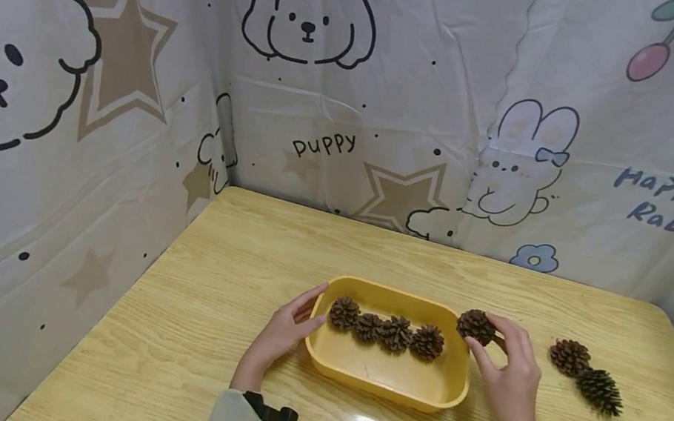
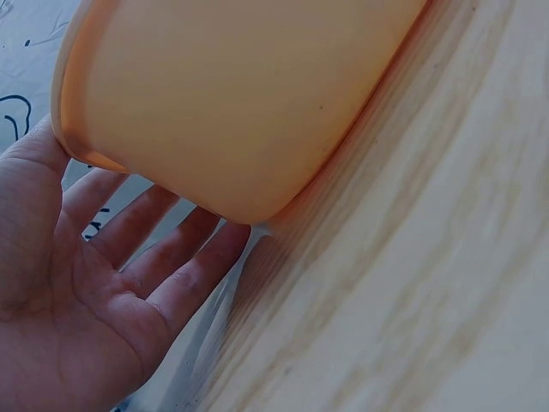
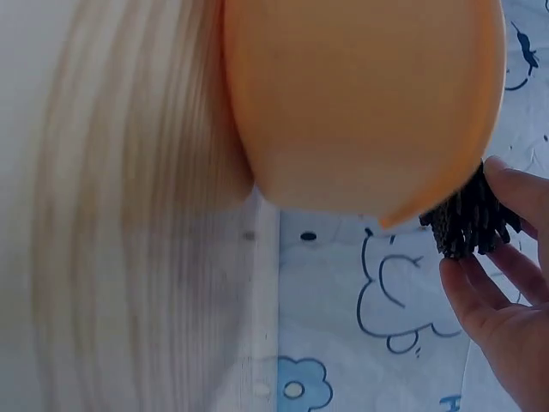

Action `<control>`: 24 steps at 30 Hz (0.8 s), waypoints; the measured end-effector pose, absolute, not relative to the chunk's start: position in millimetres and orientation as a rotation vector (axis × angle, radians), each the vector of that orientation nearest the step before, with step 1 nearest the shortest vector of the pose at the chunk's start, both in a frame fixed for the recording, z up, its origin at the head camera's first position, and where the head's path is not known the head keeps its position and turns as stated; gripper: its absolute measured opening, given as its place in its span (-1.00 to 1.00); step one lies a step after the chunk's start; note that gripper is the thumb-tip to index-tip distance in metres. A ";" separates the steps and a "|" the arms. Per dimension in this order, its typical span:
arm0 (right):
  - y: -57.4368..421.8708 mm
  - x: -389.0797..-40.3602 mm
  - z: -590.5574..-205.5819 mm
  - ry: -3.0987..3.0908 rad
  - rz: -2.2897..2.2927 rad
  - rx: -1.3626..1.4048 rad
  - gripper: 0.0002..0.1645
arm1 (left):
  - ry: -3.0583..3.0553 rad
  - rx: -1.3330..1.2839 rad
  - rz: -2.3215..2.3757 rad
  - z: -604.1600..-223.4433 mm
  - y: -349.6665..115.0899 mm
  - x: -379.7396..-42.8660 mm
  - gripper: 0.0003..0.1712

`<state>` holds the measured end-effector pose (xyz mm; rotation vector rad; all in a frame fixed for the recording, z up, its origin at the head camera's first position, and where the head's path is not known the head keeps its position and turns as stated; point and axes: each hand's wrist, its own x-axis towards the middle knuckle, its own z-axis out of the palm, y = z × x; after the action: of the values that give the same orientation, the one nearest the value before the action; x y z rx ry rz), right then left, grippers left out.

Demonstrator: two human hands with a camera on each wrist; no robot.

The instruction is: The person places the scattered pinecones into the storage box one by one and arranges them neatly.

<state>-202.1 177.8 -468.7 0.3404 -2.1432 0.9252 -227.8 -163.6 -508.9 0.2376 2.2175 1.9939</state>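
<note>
Head: cloth reads "puppy", "Happy Rabbit"; right hand pinches pinecone.

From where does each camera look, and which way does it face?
Head: on the head, facing forward and down at the tray; left hand and right hand show.
Left wrist: worn there, facing the tray's outside; part of that hand shows.
Right wrist: worn there, facing the tray's outside and a pinecone; part of that hand shows.
Head and right wrist share the pinecone.
</note>
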 end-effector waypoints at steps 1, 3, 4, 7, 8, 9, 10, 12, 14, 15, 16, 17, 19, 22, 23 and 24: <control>175.4 -201.8 -468.3 -2.144 0.936 0.356 -0.27 | 2.219 0.238 1.993 -508.6 -163.6 -227.7 -0.31; 170.6 -201.3 -467.7 -2.142 0.950 0.389 -0.25 | 2.217 0.233 1.993 -508.0 -163.6 -227.3 -0.31; 168.1 -201.1 -467.5 -2.139 0.956 0.408 -0.25 | 2.217 0.231 1.993 -507.8 -163.5 -227.2 -0.31; 160.5 -200.9 -467.0 -2.130 0.978 0.462 -0.24 | 2.215 0.230 1.996 -507.7 -163.4 -227.2 -0.31; 157.7 -200.7 -467.0 -2.132 0.982 0.475 -0.24 | 2.212 0.231 1.998 -507.7 -163.4 -227.2 -0.31; 154.9 -200.6 -467.0 -2.136 0.988 0.486 -0.24 | 2.212 0.232 1.998 -507.8 -163.5 -227.2 -0.31; 151.9 -200.4 -467.1 -2.142 0.995 0.496 -0.26 | 2.212 0.234 1.998 -508.0 -163.6 -227.3 -0.31; 145.6 -200.1 -467.1 -2.161 1.009 0.515 -0.29 | 2.215 0.237 1.997 -508.0 -163.8 -227.5 -0.31; 138.9 -199.8 -467.4 -2.186 1.007 0.538 -0.31 | 2.219 0.235 1.993 -508.0 -164.1 -227.7 -0.32; 135.5 -199.6 -467.5 -2.201 1.002 0.551 -0.32 | 2.222 0.235 1.991 -508.0 -164.2 -227.8 -0.32; 132.1 -199.5 -467.9 -2.216 0.993 0.565 -0.33 | 2.223 0.236 1.989 -507.9 -164.3 -228.0 -0.31; 128.9 -199.4 -468.2 -2.228 0.981 0.582 -0.33 | 2.229 0.245 1.987 -508.0 -164.3 -228.3 -0.32; 123.0 -199.5 -469.6 -2.247 0.956 0.619 -0.33 | 2.234 0.257 1.983 -508.1 -164.4 -228.5 -0.32; 114.7 -200.5 -472.2 -2.258 0.929 0.690 -0.33 | 2.235 0.265 1.980 -508.5 -164.3 -228.9 -0.31; 111.9 -201.1 -472.7 -2.254 0.923 0.718 -0.33 | 2.237 0.269 1.982 -508.8 -164.3 -229.0 -0.31; 109.3 -201.9 -473.3 -2.251 0.915 0.743 -0.33 | 2.234 0.265 1.983 -508.8 -164.2 -229.0 -0.31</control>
<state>-201.9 109.3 -473.3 0.7429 -2.2514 0.9153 -229.0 -164.2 -508.8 0.2647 2.2337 1.9827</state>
